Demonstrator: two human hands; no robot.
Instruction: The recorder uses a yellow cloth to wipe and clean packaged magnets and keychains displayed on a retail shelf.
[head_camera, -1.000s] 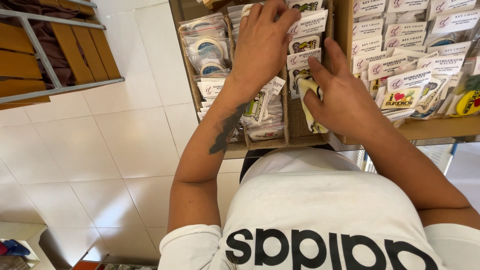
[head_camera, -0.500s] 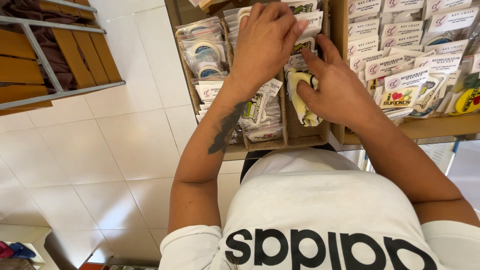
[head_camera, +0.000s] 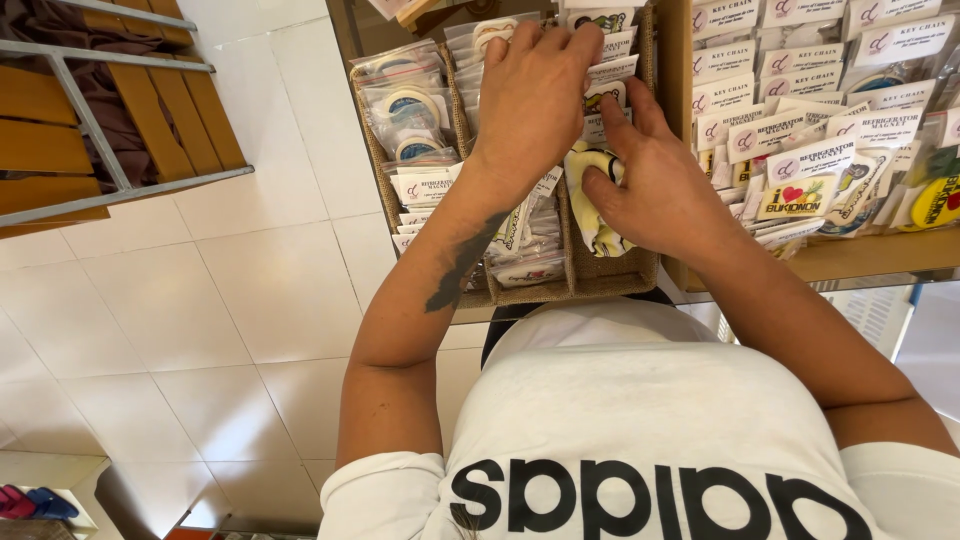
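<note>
Wooden slatted bench (head_camera: 70, 130) with a grey metal rail at far left, over white floor tiles (head_camera: 250, 290); next, woven basket (head_camera: 610, 272) with narrow compartments, clear packets of round items (head_camera: 405, 105) in its left compartment; left hand (head_camera: 535, 95) laid palm-down over the packets of the middle compartments, fingers stretched toward the far end, fingertips on carded packets (head_camera: 610, 70), nothing clearly gripped; just beside it, right hand (head_camera: 655, 190) partly curled in the right compartment, thumb and forefinger pinching a yellow and white packet (head_camera: 592, 205) standing on edge among the others; further right, wooden tray (head_camera: 860, 255) filled with overlapping carded packets of small souvenirs (head_camera: 830, 150); below, white shirt with black lettering (head_camera: 640, 440).
</note>
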